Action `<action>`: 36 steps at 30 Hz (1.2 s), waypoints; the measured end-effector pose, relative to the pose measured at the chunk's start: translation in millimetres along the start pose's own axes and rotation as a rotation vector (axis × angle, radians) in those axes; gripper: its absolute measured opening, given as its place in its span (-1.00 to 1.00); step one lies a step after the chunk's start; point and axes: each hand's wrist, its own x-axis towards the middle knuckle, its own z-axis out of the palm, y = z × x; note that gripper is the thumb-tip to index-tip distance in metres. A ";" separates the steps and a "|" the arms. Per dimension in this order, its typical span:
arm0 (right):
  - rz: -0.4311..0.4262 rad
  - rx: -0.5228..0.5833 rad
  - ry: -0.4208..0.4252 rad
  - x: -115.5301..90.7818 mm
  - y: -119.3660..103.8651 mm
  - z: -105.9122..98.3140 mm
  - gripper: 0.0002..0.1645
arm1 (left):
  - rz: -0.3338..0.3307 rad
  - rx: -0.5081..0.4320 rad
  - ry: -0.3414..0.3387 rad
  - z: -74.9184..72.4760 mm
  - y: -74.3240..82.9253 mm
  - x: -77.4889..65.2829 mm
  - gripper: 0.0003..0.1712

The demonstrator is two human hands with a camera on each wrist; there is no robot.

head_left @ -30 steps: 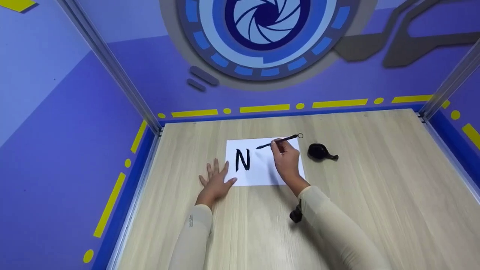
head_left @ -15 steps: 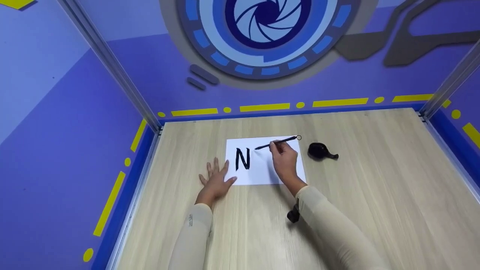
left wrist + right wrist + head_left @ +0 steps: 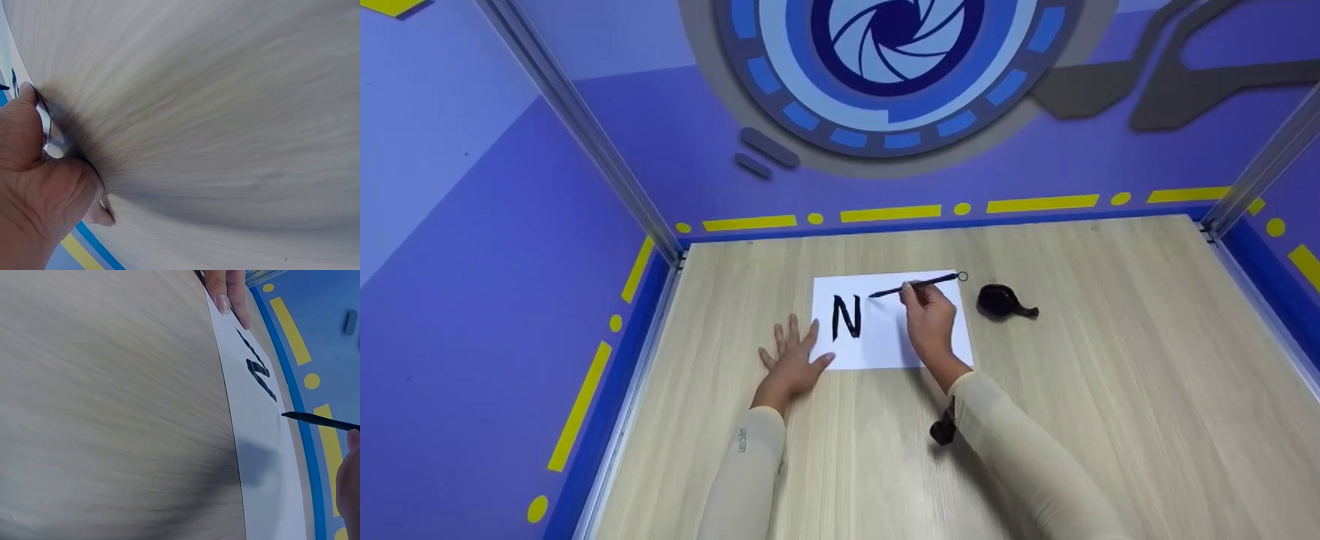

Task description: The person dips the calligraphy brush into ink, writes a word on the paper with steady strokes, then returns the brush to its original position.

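A white sheet of paper (image 3: pixel 877 352) lies on the table and bears a black letter N (image 3: pixel 847 317) on its left part. My right hand (image 3: pixel 931 322) pinches a slim black calligraphy brush (image 3: pixel 888 291) with a small ring at its back end. In the right wrist view the brush (image 3: pixel 320 419) points at the paper (image 3: pixel 256 455), its tip close over the surface just beyond the N. Fingers spread, my left hand (image 3: pixel 793 369) rests over the paper's left edge, with the thumb on the sheet. The left wrist view shows that hand (image 3: pixel 39 185) flat against the tabletop.
To the right of the paper sits a small black round dish (image 3: pixel 997 301) with a short handle. Printed blue-purple panels (image 3: pixel 810 195) wall in the pale wooden table (image 3: pixel 1110 337) at the back and both sides. A black wrist camera (image 3: pixel 943 430) hangs below the right sleeve.
My right hand and forearm have shifted slightly left, and the brush tip has come a touch closer to the N. The left hand has stayed in place; no new mark shows.
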 end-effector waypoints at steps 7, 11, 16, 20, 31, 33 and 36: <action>-0.013 -0.005 -0.008 -1.0 -0.4 3.0 -0.80 | -0.013 -0.003 -0.006 1.3 -1.7 0.5 -0.11; -0.016 -0.019 -0.019 -2.6 -2.0 3.4 -0.80 | -0.005 -0.006 -0.002 0.5 -1.1 -0.1 -0.11; -0.016 -0.048 -0.038 -5.0 -1.8 3.4 -0.79 | 0.000 -0.003 -0.006 0.8 -1.7 -0.1 -0.12; -0.038 -0.061 -0.035 -5.1 -1.2 4.2 -0.80 | 0.007 0.003 -0.006 -0.4 -0.9 -0.8 -0.12; -0.089 -0.123 -0.084 -6.6 -1.8 5.4 -0.76 | 0.001 0.004 -0.001 -1.1 -0.8 -1.4 -0.12; -0.097 -0.126 -0.089 -6.5 -2.2 5.3 -0.76 | 0.001 0.004 -0.001 -1.0 -0.5 -1.6 -0.11; -0.112 -0.130 -0.095 -6.2 -2.9 5.3 -0.77 | 0.004 0.011 -0.001 -0.9 0.1 -1.6 -0.11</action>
